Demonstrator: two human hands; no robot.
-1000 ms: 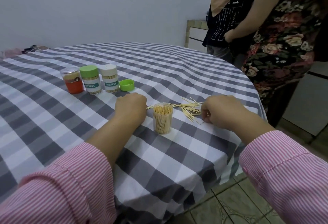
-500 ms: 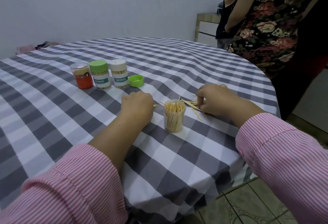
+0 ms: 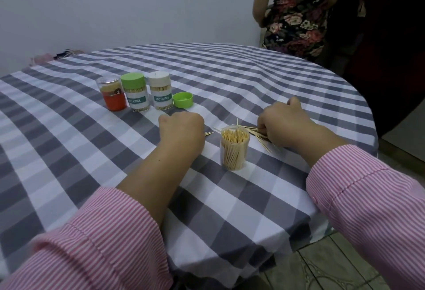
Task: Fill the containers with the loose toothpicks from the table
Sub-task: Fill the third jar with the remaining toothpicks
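Head view. Round counter (image 3: 230, 71) under a grey-and-white checked cloth.

Open clear container (image 3: 234, 148): upright near the front edge, between the two hands, packed with standing toothpicks, no lid on it.

Loose toothpicks (image 3: 261, 136): a scattered bunch lying flat on the cloth just right of the open container, partly under the right hand; a few tips (image 3: 208, 133) also show just right of the left hand.

Left hand (image 3: 181, 129): curled into a closed fist resting on the cloth, left of the open container; what it holds, if anything, cannot be told.

Right hand (image 3: 284, 123): knuckles up, fingers bent down onto the loose toothpicks; whether it is clamped on any cannot be told.

Row of three closed containers farther back on the left: an orange-bottomed one with a clear lid (image 3: 112, 93), one with a green lid (image 3: 135, 92), one with a white lid (image 3: 160, 89). Both labelled ones show toothpicks inside.

Loose green lid (image 3: 182, 99): on the cloth just right of the white-lidded container.

Pink striped sleeves (image 3: 103, 239) on both forearms.

A standing person in a floral dress (image 3: 296, 11) beyond the far right edge.
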